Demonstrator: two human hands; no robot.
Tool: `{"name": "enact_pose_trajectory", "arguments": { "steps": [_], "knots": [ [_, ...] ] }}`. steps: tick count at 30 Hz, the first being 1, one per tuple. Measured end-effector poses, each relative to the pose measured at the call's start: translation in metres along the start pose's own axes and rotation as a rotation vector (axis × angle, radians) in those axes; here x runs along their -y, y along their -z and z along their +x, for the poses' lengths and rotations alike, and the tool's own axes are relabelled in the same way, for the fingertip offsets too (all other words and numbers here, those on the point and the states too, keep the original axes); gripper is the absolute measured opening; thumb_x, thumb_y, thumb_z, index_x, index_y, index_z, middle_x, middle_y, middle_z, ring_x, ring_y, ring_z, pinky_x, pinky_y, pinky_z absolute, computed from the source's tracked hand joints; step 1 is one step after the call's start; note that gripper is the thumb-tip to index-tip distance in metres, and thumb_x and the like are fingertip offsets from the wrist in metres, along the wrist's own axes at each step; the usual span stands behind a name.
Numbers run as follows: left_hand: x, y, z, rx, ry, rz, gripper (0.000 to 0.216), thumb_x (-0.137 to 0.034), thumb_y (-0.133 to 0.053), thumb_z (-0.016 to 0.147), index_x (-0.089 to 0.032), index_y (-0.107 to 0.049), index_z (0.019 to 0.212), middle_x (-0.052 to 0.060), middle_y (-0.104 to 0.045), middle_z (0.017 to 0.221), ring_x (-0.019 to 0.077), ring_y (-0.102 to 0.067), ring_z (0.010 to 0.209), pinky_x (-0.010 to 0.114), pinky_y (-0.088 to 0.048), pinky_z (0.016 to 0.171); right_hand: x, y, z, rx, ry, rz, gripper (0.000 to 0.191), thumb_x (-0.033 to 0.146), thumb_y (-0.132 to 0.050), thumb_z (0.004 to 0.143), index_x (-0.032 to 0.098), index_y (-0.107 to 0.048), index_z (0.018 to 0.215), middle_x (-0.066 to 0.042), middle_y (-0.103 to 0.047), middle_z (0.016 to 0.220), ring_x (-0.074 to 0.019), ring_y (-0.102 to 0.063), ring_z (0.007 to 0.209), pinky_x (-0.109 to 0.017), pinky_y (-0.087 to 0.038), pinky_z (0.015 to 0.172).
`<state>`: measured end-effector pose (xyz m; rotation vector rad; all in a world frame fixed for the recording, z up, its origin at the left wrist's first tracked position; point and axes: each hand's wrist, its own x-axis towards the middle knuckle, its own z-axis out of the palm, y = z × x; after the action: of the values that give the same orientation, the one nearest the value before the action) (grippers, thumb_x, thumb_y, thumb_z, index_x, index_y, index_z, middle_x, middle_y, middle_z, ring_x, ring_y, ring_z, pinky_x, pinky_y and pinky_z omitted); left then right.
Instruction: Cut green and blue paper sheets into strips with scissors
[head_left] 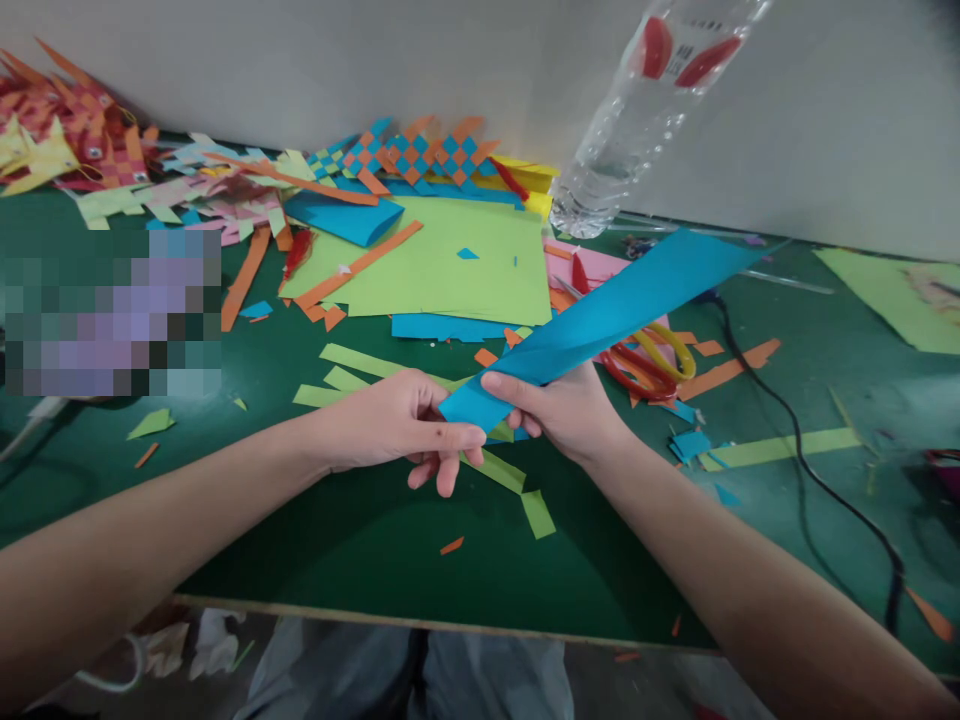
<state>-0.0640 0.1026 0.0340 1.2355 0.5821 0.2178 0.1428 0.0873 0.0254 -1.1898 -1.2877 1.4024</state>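
Both hands hold one long folded strip of blue paper point(607, 310) above the green table point(375, 540). My left hand point(401, 425) pinches the strip's near end between thumb and fingers. My right hand point(566, 410) grips the strip from below, thumb laid on top. The strip rises away to the right, toward the clear plastic bottle point(637, 110). Under it lie red and yellow scissors point(649, 365), partly hidden.
Green paper sheets point(450, 265), a blue folded sheet point(345, 215), orange and green strips and scraps litter the table. Woven blue-orange paper pieces point(420, 150) and red-yellow ones point(60, 135) lie at the back. A black cable point(795, 440) runs down the right side.
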Motion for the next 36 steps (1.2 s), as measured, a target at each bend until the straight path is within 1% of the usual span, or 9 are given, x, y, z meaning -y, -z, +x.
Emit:
{"name": "enact_pose_trajectory", "arguments": {
  "steps": [3,6,17,21,23,26,29,31,36],
  "knots": [
    [-0.001,0.001,0.0,0.023,0.006,0.002,0.023,-0.027,-0.065,0.097,-0.014,-0.073,0.08,-0.001,-0.071,0.061,0.0035,-0.055,0.043,0.011,-0.044,0.047,0.0,0.003,0.001,0.001,0.011,0.004,0.039,0.043,-0.092,0.062,0.018,-0.061,0.057,0.004,-0.059,0.043,-0.0053,-0.045,0.031,-0.018,-0.036,0.03],
    [-0.002,0.001,-0.001,0.046,0.02,0.01,0.024,-0.027,-0.066,0.096,-0.014,-0.073,0.078,-0.001,-0.071,0.06,0.0035,-0.055,0.043,0.011,-0.043,0.046,0.0,0.008,0.004,-0.055,0.046,-0.006,0.038,0.044,-0.091,0.063,0.019,-0.062,0.058,0.005,-0.057,0.041,-0.005,-0.042,0.03,-0.019,-0.036,0.03],
    [-0.005,0.003,-0.004,0.061,0.041,0.07,0.024,-0.03,-0.068,0.093,-0.015,-0.072,0.075,-0.001,-0.07,0.059,0.0052,-0.055,0.044,0.014,-0.044,0.047,0.0,0.021,0.011,-0.134,0.083,-0.038,0.035,0.046,-0.088,0.068,0.018,-0.067,0.061,0.006,-0.052,0.04,-0.0046,-0.04,0.031,-0.019,-0.034,0.029],
    [-0.004,0.005,-0.003,0.051,0.021,0.083,0.025,-0.031,-0.068,0.093,-0.015,-0.071,0.075,-0.001,-0.07,0.058,0.0051,-0.055,0.044,0.014,-0.044,0.047,-0.002,0.026,0.014,-0.137,0.119,-0.058,0.038,0.045,-0.087,0.07,0.02,-0.063,0.055,0.006,-0.049,0.038,-0.0054,-0.041,0.032,-0.02,-0.037,0.031],
    [-0.005,0.006,-0.004,0.067,0.033,0.082,0.025,-0.032,-0.067,0.093,-0.015,-0.072,0.075,-0.001,-0.07,0.059,0.0052,-0.055,0.044,0.014,-0.044,0.048,-0.003,0.028,0.016,-0.147,0.108,-0.061,0.039,0.046,-0.088,0.068,0.02,-0.062,0.054,0.006,-0.05,0.038,-0.0054,-0.042,0.032,-0.02,-0.037,0.031],
    [-0.009,0.011,-0.006,0.099,0.066,0.084,0.023,-0.029,-0.068,0.092,-0.015,-0.072,0.074,-0.001,-0.07,0.058,0.0055,-0.056,0.044,0.014,-0.046,0.049,-0.001,0.033,0.019,-0.239,0.098,-0.03,0.043,0.047,-0.092,0.059,0.019,-0.06,0.052,0.005,-0.052,0.039,-0.004,-0.041,0.031,-0.019,-0.035,0.03],
    [-0.014,0.016,-0.008,0.052,0.086,0.121,0.023,-0.027,-0.069,0.09,-0.015,-0.072,0.071,-0.001,-0.069,0.056,0.0054,-0.055,0.043,0.013,-0.045,0.047,0.002,0.038,0.022,-0.322,0.109,-0.003,0.047,0.047,-0.094,0.052,0.02,-0.056,0.049,0.005,-0.053,0.039,-0.0032,-0.04,0.031,-0.018,-0.035,0.03],
    [-0.016,0.019,-0.009,0.03,0.093,0.154,0.024,-0.028,-0.069,0.089,-0.015,-0.072,0.069,0.0,-0.069,0.055,0.0056,-0.054,0.042,0.014,-0.045,0.046,0.002,0.041,0.024,-0.33,0.114,-0.008,0.047,0.046,-0.094,0.052,0.02,-0.055,0.049,0.004,-0.053,0.04,-0.0034,-0.039,0.032,-0.019,-0.034,0.03],
    [-0.016,0.027,-0.01,0.063,0.094,0.226,0.024,-0.031,-0.07,0.088,-0.016,-0.073,0.069,0.0,-0.069,0.055,0.0052,-0.051,0.041,0.013,-0.042,0.045,0.002,0.054,0.029,-0.361,0.127,0.005,0.05,0.049,-0.094,0.052,0.023,-0.051,0.05,0.006,-0.049,0.041,-0.0045,-0.039,0.034,-0.023,-0.036,0.032]
  ]
}}
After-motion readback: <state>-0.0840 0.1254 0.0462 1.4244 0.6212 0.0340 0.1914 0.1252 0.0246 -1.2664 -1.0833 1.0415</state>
